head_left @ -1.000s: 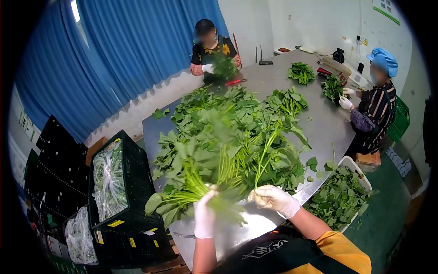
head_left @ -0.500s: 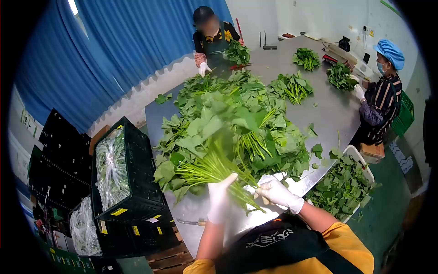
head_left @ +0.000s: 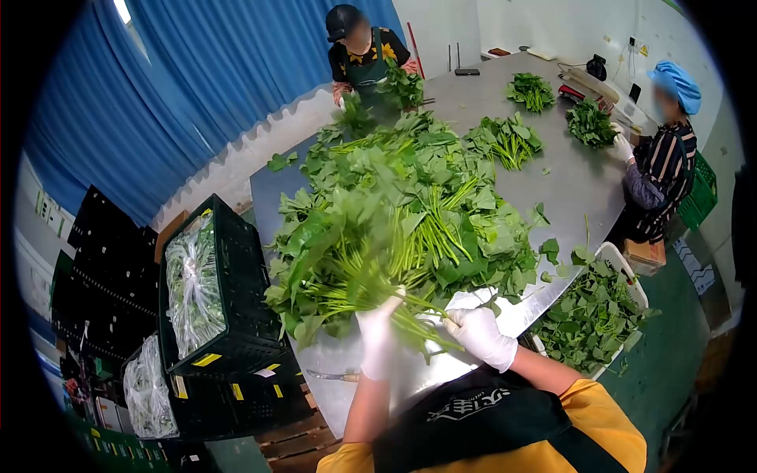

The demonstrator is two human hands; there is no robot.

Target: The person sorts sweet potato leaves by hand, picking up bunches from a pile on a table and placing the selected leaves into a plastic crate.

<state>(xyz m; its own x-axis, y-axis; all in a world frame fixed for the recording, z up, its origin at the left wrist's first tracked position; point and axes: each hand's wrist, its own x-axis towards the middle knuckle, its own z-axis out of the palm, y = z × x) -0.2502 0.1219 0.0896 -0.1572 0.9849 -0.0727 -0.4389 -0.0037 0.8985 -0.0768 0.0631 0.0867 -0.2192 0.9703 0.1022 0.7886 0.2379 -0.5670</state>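
Observation:
My left hand (head_left: 378,335), in a white glove, is wrapped round a bunch of leafy green stems (head_left: 367,284). The bunch's leaves point away from me and are smeared by motion; its cut ends stick out toward my right hand (head_left: 482,337). That gloved hand is closed, its fingertips at a stem beside the bunch's lower end. Just beyond lies a large pile of leafy greens (head_left: 426,169), with more stems (head_left: 445,229) bundled on its near side. A knife (head_left: 333,376) with a curved blade rests on the metal table, its handle partly behind my left forearm.
Across the metal table (head_left: 572,193), one co-worker (head_left: 367,59) handles greens; another (head_left: 670,150) holds a bunch at the right. A white basket (head_left: 635,284) of loose leaves stands by my right side. Dark crates (head_left: 244,292) with plastic-wrapped greens are stacked at the left.
The bunch in my left hand has swung slightly left and lower over the pile. My right hand has shifted a little and its fingers are more curled. The far co-worker has lifted greens.

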